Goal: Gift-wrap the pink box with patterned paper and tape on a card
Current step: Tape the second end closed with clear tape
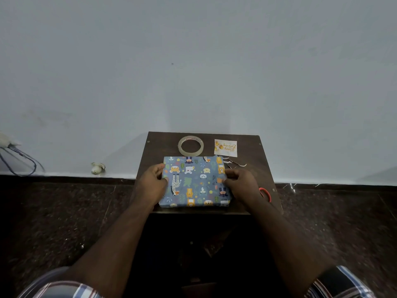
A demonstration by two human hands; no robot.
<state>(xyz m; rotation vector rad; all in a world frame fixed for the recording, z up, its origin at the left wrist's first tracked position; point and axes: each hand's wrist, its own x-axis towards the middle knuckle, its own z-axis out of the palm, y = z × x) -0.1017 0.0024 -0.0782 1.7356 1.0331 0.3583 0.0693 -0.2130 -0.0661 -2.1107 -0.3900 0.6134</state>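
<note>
Head view: wrapped box (194, 181) lies flat on the small dark table (253, 147), at its near-centre, fully covered w/ blue animal-print paper; no pink showing. Left hand (153, 181) grips the box's left edge, fingers curled over the rim, thumb on the top face. Right hand (239, 181) holds the right edge the same way, fingertips pinching at the side fold. Both hands clamped on the box, one per side.

Step, as I judge it: wrapping proper looks done, hands are settling or squaring the parcel. Card stage not yet begun: the card (225, 148) sits apart at the far right of the table, print facing away from the person. Tape roll (190, 146) lies flat just beyond the box's far edge, near but can't tell if touching.

Next move prob. calls for freeing one hand, reaching past the box for the card, then tape; a strip must be pulled and cut. Scissors (265, 194), red handles only partly visible behind the right wrist, lie at the table's right edge. Paper scraps (233, 163) lie near the box's far-right corner.

Orientation: the box's long axis seems to run roughly near-to-far, slightly skewed, far end tipped a bit left; wide-angle view makes this approx. Broad face up.
</note>
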